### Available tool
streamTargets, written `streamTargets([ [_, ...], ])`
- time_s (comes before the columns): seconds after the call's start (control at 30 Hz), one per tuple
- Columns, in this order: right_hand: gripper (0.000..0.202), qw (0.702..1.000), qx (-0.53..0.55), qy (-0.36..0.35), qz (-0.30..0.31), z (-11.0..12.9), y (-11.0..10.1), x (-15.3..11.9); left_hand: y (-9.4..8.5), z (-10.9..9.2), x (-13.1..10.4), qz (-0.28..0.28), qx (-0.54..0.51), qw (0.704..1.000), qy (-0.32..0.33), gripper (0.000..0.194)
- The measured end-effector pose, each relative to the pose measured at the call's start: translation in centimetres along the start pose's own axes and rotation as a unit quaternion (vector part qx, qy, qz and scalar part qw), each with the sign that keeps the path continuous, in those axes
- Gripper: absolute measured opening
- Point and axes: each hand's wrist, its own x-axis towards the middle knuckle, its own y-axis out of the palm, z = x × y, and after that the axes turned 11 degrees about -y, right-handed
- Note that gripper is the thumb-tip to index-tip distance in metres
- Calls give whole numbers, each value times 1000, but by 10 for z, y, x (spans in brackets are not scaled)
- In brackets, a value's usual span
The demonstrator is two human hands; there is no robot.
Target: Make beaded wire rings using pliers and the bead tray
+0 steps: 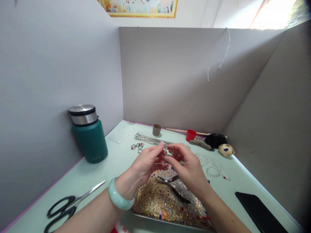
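Tray [165, 220] below left hand [148, 161] and right hand [188, 163] holds beads [148, 200] and pliers [171, 185].

Just below centre, the left hand [151, 159] and right hand [186, 162] hold a small beaded piece [168, 150] above a bead tray [155, 219] with pliers [167, 181]; scissors [77, 200] lie lower left, a teal flask [90, 140] left.

Beside the left hand [145, 160], the tabletop [115, 173] leaves a passage between the teal flask [91, 142] and the black-handled scissors [79, 200]. Under both hands, pliers [180, 196] lie across beads [149, 200] in a tray [170, 222], obstructing a straight descent. Ahead, a metal wire bundle [150, 139], brown cup [157, 130] and red cup [190, 136] stand in the way, then the rear panel [170, 77]. Rightward, a lane runs between the coiled clear cord [213, 176] and a flat black case [259, 210], bounded by the right panel [274, 129].
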Motion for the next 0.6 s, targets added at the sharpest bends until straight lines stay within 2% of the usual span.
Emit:
streamTargets([
  [0.13,23,992,62,101,-37,-11,-1,1,3,-4,-2,-14,-35,999,34,36],
  [0.23,22,981,132,137,-32,-16,3,1,5,-7,-3,12,-61,997,41,37],
  [0.33,20,973,172,153,-33,-15,8,0,8,-8,-5,46,-71,996,31,39],
  [0.47,22,972,165,168,-12,-11,13,-2,11,-9,-8,82,-70,994,12,44],
  [0.6,22,968,200,151,12,-10,13,-1,11,-11,-8,109,-94,990,14,49],
])
